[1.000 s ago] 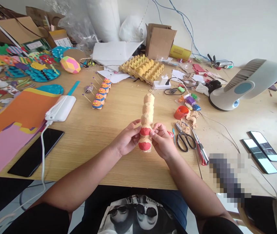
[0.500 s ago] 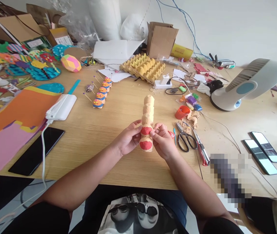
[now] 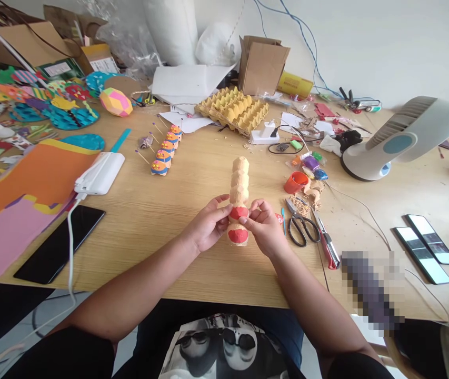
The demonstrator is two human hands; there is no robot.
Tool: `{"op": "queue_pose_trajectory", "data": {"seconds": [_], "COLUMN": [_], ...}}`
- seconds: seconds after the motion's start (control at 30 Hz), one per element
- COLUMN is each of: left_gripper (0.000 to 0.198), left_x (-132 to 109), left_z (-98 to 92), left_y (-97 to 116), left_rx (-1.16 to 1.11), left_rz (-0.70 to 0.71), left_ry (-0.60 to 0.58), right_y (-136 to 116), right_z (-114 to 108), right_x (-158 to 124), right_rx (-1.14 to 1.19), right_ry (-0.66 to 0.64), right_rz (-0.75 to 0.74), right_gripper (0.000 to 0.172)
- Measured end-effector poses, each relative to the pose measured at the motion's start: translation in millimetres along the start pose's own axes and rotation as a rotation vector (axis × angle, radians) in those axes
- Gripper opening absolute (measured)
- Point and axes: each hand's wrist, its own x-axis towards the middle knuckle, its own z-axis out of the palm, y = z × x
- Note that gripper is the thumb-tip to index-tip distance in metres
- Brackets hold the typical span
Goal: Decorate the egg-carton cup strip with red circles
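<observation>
A cream egg-carton strip (image 3: 240, 179) with rounded bumps stands out from me over the table's front part. Its two nearest bumps carry red patches of what looks like modelling clay (image 3: 238, 236). My left hand (image 3: 211, 225) grips the strip's left side, thumb beside the upper red patch. On the other side, my right hand (image 3: 267, 227) is closed on the strip, its thumb against the edge of the upper patch. Just past my right hand lie a blue stick tool (image 3: 283, 220) and black-handled scissors (image 3: 302, 225).
A painted caterpillar (image 3: 164, 152) with pins stands at the left middle. Behind are yellow egg cartons (image 3: 232, 110). To the right lie a red utility knife (image 3: 329, 245), a red cup (image 3: 296, 182) and clay packets; a white fan (image 3: 396, 145) stands beyond. Left are coloured sheets and a power bank (image 3: 100, 173).
My right thumb has slid slightly down toward me along the strip. Both hands stay on the strip, and it has barely moved.
</observation>
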Motion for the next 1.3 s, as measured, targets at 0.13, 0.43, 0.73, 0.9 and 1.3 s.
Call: {"op": "queue_pose_trajectory", "data": {"seconds": [0.13,0.43,0.73,0.9,1.3], "left_gripper": [0.054,0.046,0.043,0.049,0.058], "left_x": [-0.5,-1.0,0.8,-0.1,-1.9], "left_z": [0.8,-1.6,-1.8,-1.0,3.2], "left_y": [-0.6,0.2,2.3,0.9,2.8], "left_rx": [-0.013,0.002,-0.003,0.007,0.022], "left_rz": [-0.004,-0.028,-0.004,0.008,0.047], "left_ry": [0.007,-0.108,-0.126,-0.06,0.033], "right_y": [-2.7,-6.2,-12.2,-4.4,-8.4], "right_z": [-0.6,-7.0,-5.3,-6.0,-6.4], "right_x": [-0.3,0.5,-1.4,1.2,0.6], "right_rx": [-0.031,-0.027,0.04,-0.028,-0.077], "right_ry": [-0.002,-0.061,-0.057,-0.027,-0.063], "right_rz": [-0.002,0.036,0.148,0.067,0.084], "right_gripper": [0.048,0.049,0.049,0.051,0.054]}}
